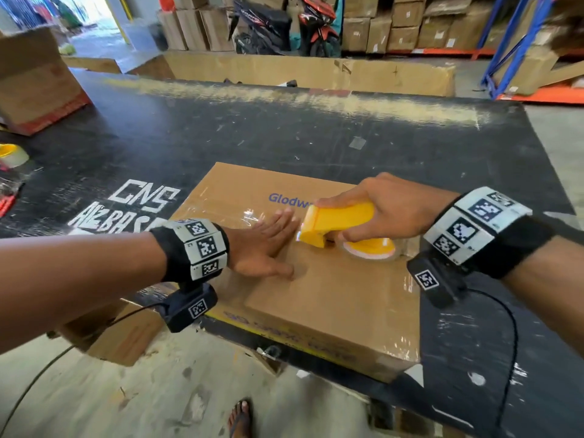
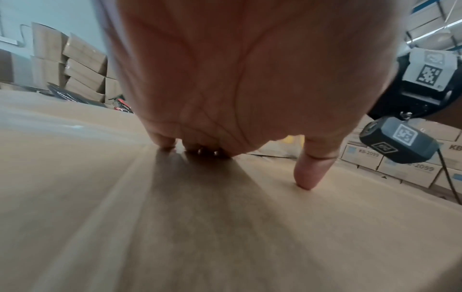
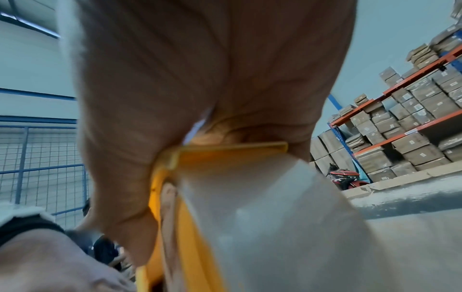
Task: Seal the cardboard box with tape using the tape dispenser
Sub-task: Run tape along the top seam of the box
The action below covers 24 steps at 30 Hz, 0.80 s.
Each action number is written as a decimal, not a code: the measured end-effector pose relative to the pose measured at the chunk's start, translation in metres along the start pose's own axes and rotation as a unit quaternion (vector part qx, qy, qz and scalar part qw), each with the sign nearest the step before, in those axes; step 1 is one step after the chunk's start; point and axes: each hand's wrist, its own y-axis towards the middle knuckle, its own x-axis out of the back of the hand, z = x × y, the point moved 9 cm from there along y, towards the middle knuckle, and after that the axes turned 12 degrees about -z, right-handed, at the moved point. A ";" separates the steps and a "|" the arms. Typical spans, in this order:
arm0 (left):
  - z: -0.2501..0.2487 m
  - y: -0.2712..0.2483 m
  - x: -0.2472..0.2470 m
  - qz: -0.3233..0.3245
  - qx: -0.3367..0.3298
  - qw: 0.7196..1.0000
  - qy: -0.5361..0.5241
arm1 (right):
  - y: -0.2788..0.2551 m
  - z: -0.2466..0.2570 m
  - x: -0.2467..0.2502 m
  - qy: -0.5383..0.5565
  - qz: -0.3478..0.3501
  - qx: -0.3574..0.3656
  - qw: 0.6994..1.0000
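Gripping the yellow tape dispenser, the right hand has its fingers wrapped round the body, nose pointing left along the cardboard box top. That box sits at the near edge of the black tabletop. Just left of the nose, the left hand lies flat, fingers straight and slightly spread, pressing the glossy tape, so the dispenser's likely run lies toward those fingers.

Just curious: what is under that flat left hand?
The left hand presses flat on the box lid, beside the dispenser. The cardboard directly beneath the palm is covered, so any seam or tape there is hidden.
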 end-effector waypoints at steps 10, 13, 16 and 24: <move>-0.002 -0.004 0.000 0.009 -0.024 1.000 0.004 | -0.198 -0.140 0.043 0.054 -0.023 -0.139 0.989; -0.003 -0.005 0.000 0.011 -0.025 1.000 0.013 | -0.196 -0.147 0.023 0.039 0.004 -0.147 0.988; -0.004 -0.006 -0.001 0.017 -0.025 0.999 0.020 | -0.177 -0.147 -0.015 0.037 0.044 -0.165 0.985; -0.013 -0.004 0.026 -0.017 -0.020 0.994 0.109 | -0.174 -0.159 -0.060 -0.031 0.117 -0.197 0.973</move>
